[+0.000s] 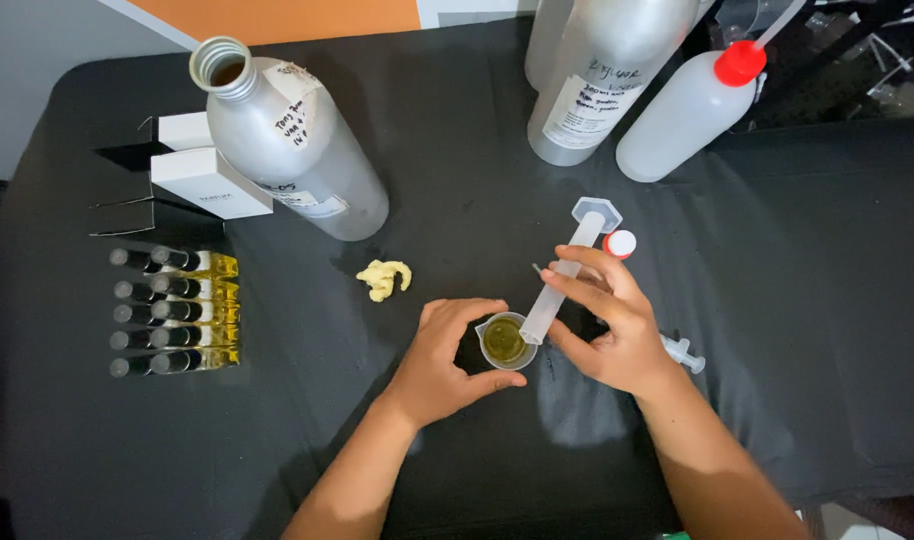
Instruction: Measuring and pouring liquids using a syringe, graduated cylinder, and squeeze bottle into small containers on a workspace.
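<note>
My left hand [442, 355] curls around a small clear cup [505, 341] of yellow-green liquid on the black table cloth [377, 450], steadying it. My right hand [609, 320] grips a large clear plastic syringe [567, 275], tilted, with its tip down in the cup and its plunger end pointing up and away. A small white and red cap [620, 243] lies just beyond my right fingers. A smaller syringe [682, 352] lies on the cloth to the right of my right wrist.
Several small vials of yellow liquid with black caps [175, 311] lie in rows at left, by white boxes [207, 180]. An open aluminium bottle [287, 140], another aluminium bottle [602, 75], a red-capped squeeze bottle [692, 105] and a crumpled yellowish wad [384, 278] sit beyond.
</note>
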